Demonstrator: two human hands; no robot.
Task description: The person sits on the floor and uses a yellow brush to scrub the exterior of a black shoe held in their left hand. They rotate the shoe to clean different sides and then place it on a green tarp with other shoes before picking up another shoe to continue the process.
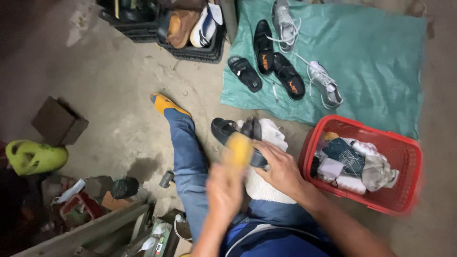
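Note:
A black sandal (227, 129) lies on a white cloth (266, 186) over my lap. My right hand (281, 167) grips it from the right side. A blurred yellow brush (238, 149) is pressed on the sandal, with my left hand (223, 189) closed around it. My leg in blue jeans (188, 152) stretches out over the concrete floor, ending in a yellow slipper (163, 102).
A red basket (404, 147) of cloths and small items stands at my right. On a green sheet (376, 57) lie black shoes (276, 59), a black sandal (244, 73) and grey sneakers (323, 81). Black crates (190, 50) hold more footwear. A green jug (34, 156) and tools lie left.

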